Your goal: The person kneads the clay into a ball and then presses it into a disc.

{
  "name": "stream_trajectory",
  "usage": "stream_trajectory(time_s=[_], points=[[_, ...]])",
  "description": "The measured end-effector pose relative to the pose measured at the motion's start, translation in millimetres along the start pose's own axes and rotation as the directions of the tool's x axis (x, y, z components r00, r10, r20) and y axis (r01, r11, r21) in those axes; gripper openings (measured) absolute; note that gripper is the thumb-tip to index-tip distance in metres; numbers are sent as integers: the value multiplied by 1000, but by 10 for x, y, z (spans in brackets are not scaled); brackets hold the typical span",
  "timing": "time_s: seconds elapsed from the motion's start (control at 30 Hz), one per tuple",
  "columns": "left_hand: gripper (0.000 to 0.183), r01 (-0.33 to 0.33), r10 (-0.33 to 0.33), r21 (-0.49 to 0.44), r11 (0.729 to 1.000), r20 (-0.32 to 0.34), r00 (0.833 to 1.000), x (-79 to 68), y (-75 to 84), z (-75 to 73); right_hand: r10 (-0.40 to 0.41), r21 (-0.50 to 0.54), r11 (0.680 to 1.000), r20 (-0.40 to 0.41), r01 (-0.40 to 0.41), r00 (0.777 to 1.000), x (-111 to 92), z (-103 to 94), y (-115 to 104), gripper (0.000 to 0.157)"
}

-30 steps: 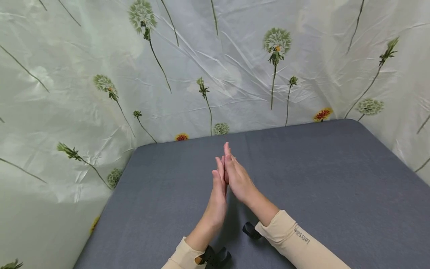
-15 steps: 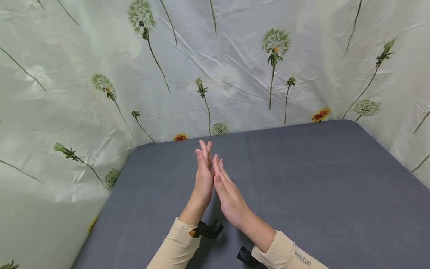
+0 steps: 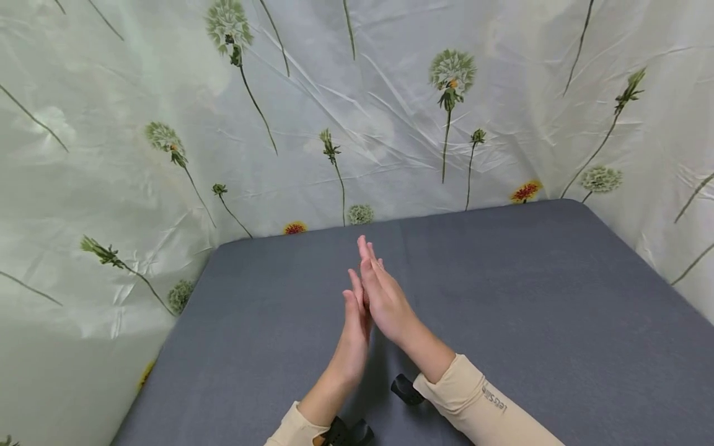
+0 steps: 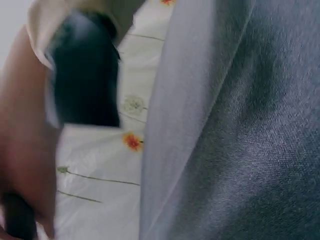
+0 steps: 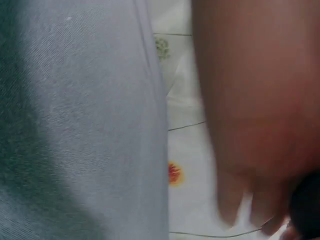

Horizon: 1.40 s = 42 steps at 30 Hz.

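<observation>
From the head view, shows the left hand (image 3: 352, 337) and the right hand (image 3: 387, 306) together, touching palm side to palm side along the fingers, spreading apart toward the wrists, above the grey table (image 3: 513, 297). Fingers mostly straight, pointing away toward the printed sheet (image 3: 385, 124); right fingertips reaching past the left ones. Shows no object clamped in either; cannot tell about anything tiny hidden between the palms. As the only things in contact, judged to handle softly on the surface over firm bone, light to steer, not slippery, best met flat along palms and fingers, without pinching, and clear of the black wrist units (image 3: 406, 389) below. From the left wrist view, shows a blurred hand (image 4: 25, 155) at the left edge, beside a cream sleeve (image 4: 42, 17) and a dark block, with the table cloth filling the right; cannot tell finger contact here. From the right wrist view, shows blurred fingers (image 5: 230, 200) pointing down at the lower right, next to a dark round shape (image 5: 306, 205), too smeared to judge pressure; cloth at left looking woven, likely grippier than the shiny sheet.
</observation>
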<state>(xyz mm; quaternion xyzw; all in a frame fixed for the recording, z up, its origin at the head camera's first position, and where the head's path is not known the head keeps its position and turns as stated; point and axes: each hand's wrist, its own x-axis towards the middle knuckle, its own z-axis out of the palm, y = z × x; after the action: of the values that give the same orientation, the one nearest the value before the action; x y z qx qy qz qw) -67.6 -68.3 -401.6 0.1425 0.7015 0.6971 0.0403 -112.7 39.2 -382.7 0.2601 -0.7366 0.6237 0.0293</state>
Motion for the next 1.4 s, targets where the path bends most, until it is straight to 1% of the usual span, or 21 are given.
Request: stream_trajectory(time_s=[0.1,0.2,0.3,0.37,0.43,0.5,0.57,0.63,0.73,0.83,0.9,1.0,1.07,1.1,1.17,1.27,1.33,1.4], points=[[81,-5,6,40,999,-25,1000,-39,28,-9,73,68,995,1,-73,997,0,44,91,61],[79,-9,16,80,997,-88,996,3,34,-44,102,124,987,7,-102,995,-38,146,169,60],[81,-11,28,96,995,-168,985,105,32,-118,96,138,985,29,-99,995,-107,266,208,62],[84,-12,31,89,996,-212,977,187,39,-184,86,146,985,39,-91,996,-164,327,204,63],[85,-15,32,73,997,-233,972,279,55,-245,72,144,987,42,-78,997,-223,367,182,63],[87,-9,19,43,999,-243,970,365,69,-294,58,141,988,45,-64,997,-278,390,150,63],[88,-2,0,-6,1000,-236,972,427,66,-317,51,130,990,49,-57,997,-321,396,114,61],[89,10,-18,-36,999,-220,975,465,41,-308,36,114,993,36,-40,999,-342,383,92,60],[90,16,-18,-13,1000,-176,984,469,-35,-236,-1,76,997,-16,2,1000,-317,322,68,59],[85,10,-2,50,999,-145,989,429,-121,-134,-50,24,998,-56,51,997,-230,222,45,60],[82,5,3,64,998,-128,992,381,-149,-72,-62,-6,998,-57,62,996,-153,148,28,63],[80,14,-9,54,998,-96,995,272,-135,-6,-37,-15,999,-46,36,998,-52,41,41,67],[81,9,-6,44,999,-64,998,199,-97,21,-4,5,1000,-39,4,999,-8,-14,76,68],[83,6,-4,36,999,-51,999,165,-71,30,20,30,999,-30,-20,999,3,-32,95,69],[87,-16,18,36,999,-46,999,122,-7,36,67,99,993,-12,-65,998,6,-32,141,71],[93,-64,69,54,996,-86,994,123,121,3,102,194,975,40,-108,994,-44,44,162,76],[95,-85,92,61,995,-123,988,156,211,-45,94,243,964,66,-107,993,-100,119,155,77],[98,-95,104,69,993,-146,984,205,285,-103,80,268,958,81,-99,994,-161,177,119,76]])
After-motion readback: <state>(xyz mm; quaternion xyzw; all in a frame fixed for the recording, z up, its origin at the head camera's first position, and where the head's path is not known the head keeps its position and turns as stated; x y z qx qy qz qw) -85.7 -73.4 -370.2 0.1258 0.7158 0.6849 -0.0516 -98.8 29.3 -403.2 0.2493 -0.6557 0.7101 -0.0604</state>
